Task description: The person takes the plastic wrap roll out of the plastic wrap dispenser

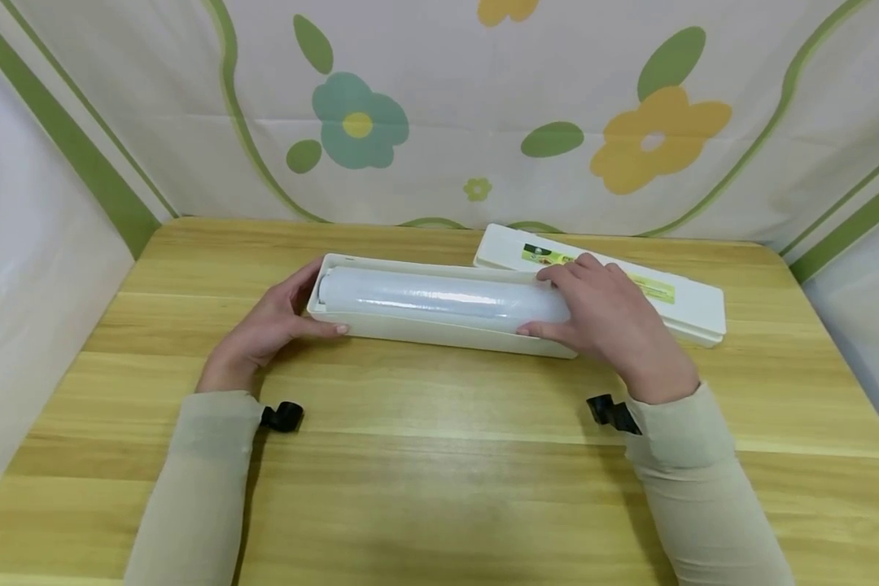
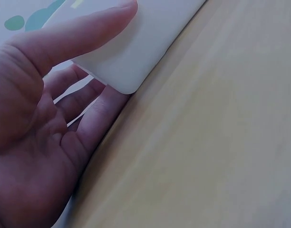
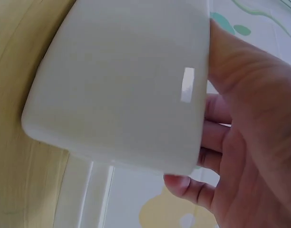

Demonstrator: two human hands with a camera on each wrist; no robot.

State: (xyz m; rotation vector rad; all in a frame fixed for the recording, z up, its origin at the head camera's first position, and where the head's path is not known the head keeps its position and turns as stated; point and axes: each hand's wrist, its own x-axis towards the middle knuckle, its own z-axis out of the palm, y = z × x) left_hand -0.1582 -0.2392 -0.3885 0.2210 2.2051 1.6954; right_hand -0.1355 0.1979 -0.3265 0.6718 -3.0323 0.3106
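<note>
Two hands: both of mine are on one long white box, one hand at each end.
Tabletop (image 1: pixel 439 488): yellow wood. It carries everything here.
Box (image 1: pixel 410 327): a long white tray with no top on. It lies sideways in front of me, its long way going from my left to my right, and it tilts a little away on the right.
Roll (image 1: pixel 439 297): a shiny, see-through roll of wrap lying inside the box, along the same long way.
Lid (image 1: pixel 692 313): white, with a green and yellow sticker. It lies flat just behind the box, on the right side.
Left hand (image 1: pixel 264 330): it cups the left end of the box. My thumb lies on the front wall and my fingers (image 2: pixel 95 111) curl round the corner.
Right hand (image 1: pixel 608 313): it grips the right end. My thumb is on the front wall and my fingers (image 3: pixel 193 186) curl over the top, near the roll.
Which hand is nearer: neither, both touch the box.
</note>
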